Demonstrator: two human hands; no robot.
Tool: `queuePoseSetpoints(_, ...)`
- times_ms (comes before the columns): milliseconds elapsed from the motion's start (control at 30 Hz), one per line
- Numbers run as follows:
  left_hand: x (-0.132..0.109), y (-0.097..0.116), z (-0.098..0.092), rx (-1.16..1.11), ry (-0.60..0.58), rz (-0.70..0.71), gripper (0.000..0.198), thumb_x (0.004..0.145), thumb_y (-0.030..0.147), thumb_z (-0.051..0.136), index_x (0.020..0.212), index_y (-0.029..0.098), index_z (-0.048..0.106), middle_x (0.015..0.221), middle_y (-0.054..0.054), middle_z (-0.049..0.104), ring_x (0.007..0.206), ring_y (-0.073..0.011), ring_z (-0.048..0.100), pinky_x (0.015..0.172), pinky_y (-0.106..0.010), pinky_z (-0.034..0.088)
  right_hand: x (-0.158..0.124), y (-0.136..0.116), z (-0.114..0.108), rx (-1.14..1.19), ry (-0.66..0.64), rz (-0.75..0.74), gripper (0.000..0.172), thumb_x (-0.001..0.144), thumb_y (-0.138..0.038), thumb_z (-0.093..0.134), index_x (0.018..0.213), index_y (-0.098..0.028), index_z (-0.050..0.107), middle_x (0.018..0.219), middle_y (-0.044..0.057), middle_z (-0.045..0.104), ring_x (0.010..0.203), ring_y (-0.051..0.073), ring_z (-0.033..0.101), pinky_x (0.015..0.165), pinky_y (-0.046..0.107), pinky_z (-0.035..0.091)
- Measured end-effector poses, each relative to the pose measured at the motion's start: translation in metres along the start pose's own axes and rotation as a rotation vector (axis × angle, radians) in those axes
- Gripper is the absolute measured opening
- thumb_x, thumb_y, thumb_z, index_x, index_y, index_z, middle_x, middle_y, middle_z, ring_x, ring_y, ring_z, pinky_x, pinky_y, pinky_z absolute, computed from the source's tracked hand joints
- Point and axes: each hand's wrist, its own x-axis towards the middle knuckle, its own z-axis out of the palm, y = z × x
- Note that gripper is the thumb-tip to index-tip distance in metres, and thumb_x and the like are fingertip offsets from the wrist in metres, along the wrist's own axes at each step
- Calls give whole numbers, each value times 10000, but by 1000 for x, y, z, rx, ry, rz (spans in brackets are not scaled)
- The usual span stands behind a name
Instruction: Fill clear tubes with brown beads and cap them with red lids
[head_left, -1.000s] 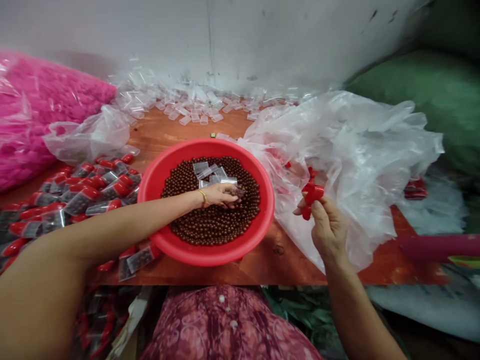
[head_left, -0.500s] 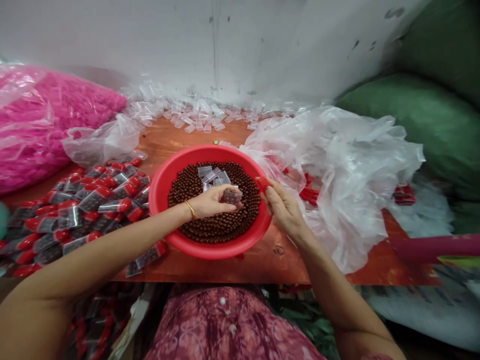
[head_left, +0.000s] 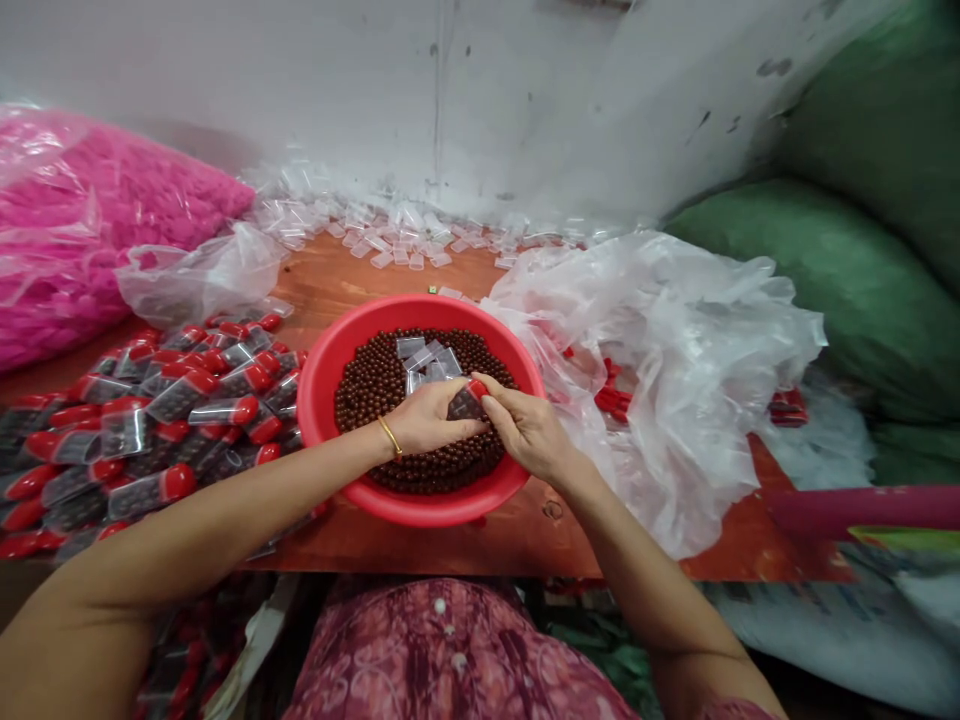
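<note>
Over a red basin full of small brown beads, my left hand grips a clear plastic container filled with dark beads. My right hand pinches a red cap against the container's upper end; whether it is fully seated I cannot tell. Several clear, unfilled containers lie on the beads just beyond my hands. To the left is a heap of filled containers with red caps.
Loose clear containers lie along the wall. A bag of pink pieces stands at the left. Crumpled clear plastic, with red caps partly under it, covers the table's right side. Green sacks rise behind it.
My right hand has moved left from the basin's right rim, bringing the red cap to the container's end. My left hand still holds the filled container over the basin.
</note>
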Motion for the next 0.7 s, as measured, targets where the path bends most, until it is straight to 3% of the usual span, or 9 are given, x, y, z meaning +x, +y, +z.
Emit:
queuePoseSetpoints(200, -5, 10, -3, 169, -6, -46, 186, 667, 310, 556, 715, 132, 535, 648, 24, 520, 607, -93, 438, 572, -205, 353, -8, -7, 9, -129, 10, -94, 462, 939, -326, 264, 1254, -117, 530, 900, 113, 688, 729, 174, 646, 633, 268, 516)
queuePoseSetpoints(333, -4, 19, -4, 297, -41, -101, 120, 633, 270, 544, 642, 151, 523, 561, 34, 486, 541, -91, 427, 531, -207, 325, 1, -8, -4, -116, -32, -67, 491, 926, -440, 279, 982, -168, 684, 696, 75, 656, 591, 153, 588, 543, 251, 448)
queuePoseSetpoints(433, -1, 28, -1, 447, -107, -130, 131, 605, 270, 560, 662, 152, 566, 557, 9, 516, 543, -123, 467, 541, -231, 354, 14, -9, -7, 107, 84, 38, 576, 910, -545, 257, 829, -186, 701, 575, 34, 561, 559, 134, 539, 558, 252, 433)
queuePoseSetpoints(533, -1, 35, 4, 554, -152, -120, 220, 615, 294, 571, 759, 132, 612, 650, -45, 590, 593, -171, 525, 569, -266, 398, 26, -13, 4, 412, 170, 211, 663, 901, -598, 166, 979, -173, 669, 674, 32, 556, 605, 121, 523, 586, 251, 439)
queuePoseSetpoints(700, -7, 33, 7, 605, -199, -90, 304, 662, 299, 556, 875, 96, 631, 727, -99, 634, 647, -219, 574, 642, -321, 456, 32, -15, 22, 604, 10, 331, 627, 909, -578, 119, 1305, -219, 447, 1067, 54, 573, 989, 143, 540, 878, 300, 440)
